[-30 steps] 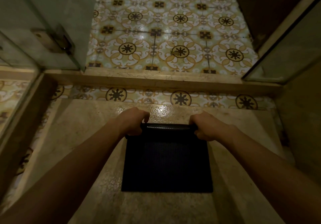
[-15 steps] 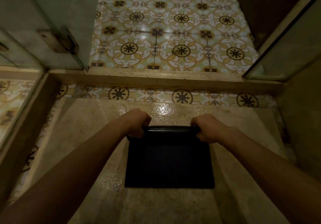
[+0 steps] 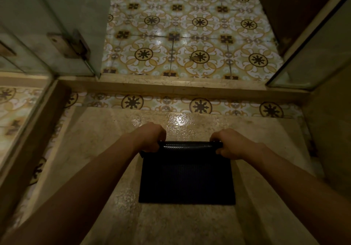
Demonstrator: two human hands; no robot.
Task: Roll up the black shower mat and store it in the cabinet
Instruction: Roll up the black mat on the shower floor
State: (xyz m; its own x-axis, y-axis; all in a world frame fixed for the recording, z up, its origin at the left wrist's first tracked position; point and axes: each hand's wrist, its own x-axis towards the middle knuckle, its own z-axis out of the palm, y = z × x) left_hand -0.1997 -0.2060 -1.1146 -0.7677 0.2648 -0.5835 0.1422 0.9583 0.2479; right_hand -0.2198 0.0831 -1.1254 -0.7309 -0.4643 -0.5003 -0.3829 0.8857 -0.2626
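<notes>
The black shower mat [image 3: 187, 180] lies on the beige stone shower floor [image 3: 95, 149], its far edge curled into a tight glossy roll [image 3: 190, 145]. My left hand [image 3: 151, 137] grips the roll's left end. At the right end, my right hand [image 3: 230, 144] is closed around it. The flat, unrolled part stretches from the roll towards me. No cabinet is in view.
A raised stone curb [image 3: 180, 89] crosses ahead of the mat, with patterned floor tiles [image 3: 190, 35] beyond. A glass shower door with a metal hinge [image 3: 72, 45] stands at the left, a glass panel [image 3: 313, 54] at the right, and a dark wall at the far right.
Both hands have rolled the far edge towards me, so the roll is slightly thicker and the flat part of the mat shorter.
</notes>
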